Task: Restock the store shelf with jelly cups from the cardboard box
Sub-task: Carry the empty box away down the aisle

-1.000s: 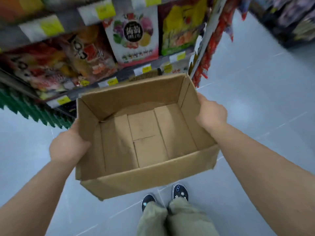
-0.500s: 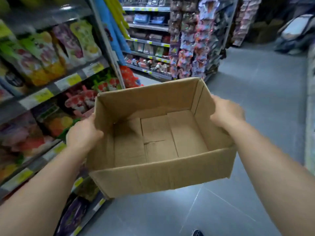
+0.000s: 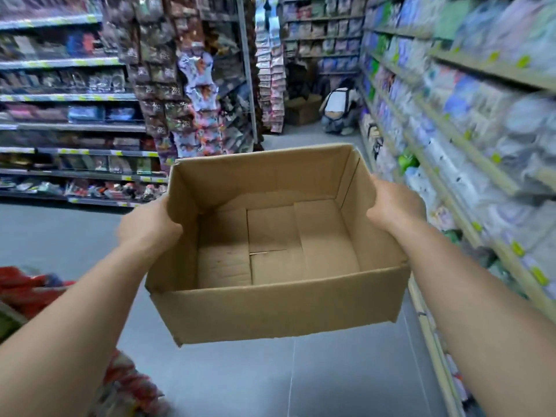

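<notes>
Two-handed hold: left hand (image 3: 147,227) at 9 o'clock, right hand (image 3: 395,207) at 3, fingers (image 3: 376,206) clamped on empty cardboard box (image 3: 270,308) walls; judged light, stiff, crushable.

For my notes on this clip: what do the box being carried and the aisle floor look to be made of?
The box looks like plain brown corrugated cardboard, matte and unprinted: folded bottom flaps, seams and creased corners show. The floor looks like grey tile or smooth sheet with a faint sheen; thin pale joint lines cross it, but blur leaves the exact material open.
</notes>
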Motion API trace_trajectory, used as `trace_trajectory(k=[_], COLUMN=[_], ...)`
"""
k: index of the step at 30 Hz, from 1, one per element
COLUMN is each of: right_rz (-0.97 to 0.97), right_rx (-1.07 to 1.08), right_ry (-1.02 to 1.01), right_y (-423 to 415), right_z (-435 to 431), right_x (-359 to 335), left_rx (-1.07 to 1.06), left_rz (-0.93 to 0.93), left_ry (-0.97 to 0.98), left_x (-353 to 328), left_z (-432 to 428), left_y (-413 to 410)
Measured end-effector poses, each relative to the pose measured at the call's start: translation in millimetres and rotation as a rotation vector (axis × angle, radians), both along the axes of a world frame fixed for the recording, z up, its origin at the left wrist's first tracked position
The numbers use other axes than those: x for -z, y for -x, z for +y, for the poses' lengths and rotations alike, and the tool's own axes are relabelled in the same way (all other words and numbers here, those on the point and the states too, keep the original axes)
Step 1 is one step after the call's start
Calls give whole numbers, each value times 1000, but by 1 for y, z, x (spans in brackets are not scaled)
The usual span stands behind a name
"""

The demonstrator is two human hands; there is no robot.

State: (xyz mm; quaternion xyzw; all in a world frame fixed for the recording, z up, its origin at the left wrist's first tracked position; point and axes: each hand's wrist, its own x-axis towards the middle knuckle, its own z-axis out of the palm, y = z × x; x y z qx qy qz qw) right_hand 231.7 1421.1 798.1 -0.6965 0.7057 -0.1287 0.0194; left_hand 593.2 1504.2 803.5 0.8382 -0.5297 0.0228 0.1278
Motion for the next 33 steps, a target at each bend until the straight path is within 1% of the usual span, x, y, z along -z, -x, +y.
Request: trace_trajectory(k=[4, 8, 14, 21, 28, 33], right_rz=[15, 31, 7, -30, -40, -78], right_rx=[42, 110, 204, 306, 374, 380], right_ry=[-12, 21, -7, -42, -53, -66], right_y=[12, 7, -21, -33, -13, 12], right_z=[-66, -145, -301, -462, -622, -766], right_x=[-2, 11, 36, 36, 55, 65], left_rx=[44, 82, 179, 289, 357, 352], left_rz=[4, -13, -14, -18, -42, -18], left_ry=[11, 19, 11, 17, -12, -33], left_x=[-2, 8, 27, 23, 40, 45], left_z=[-85, -185, -371, -573, -763, -908], left_y=[9, 5, -21, -37, -15, 10])
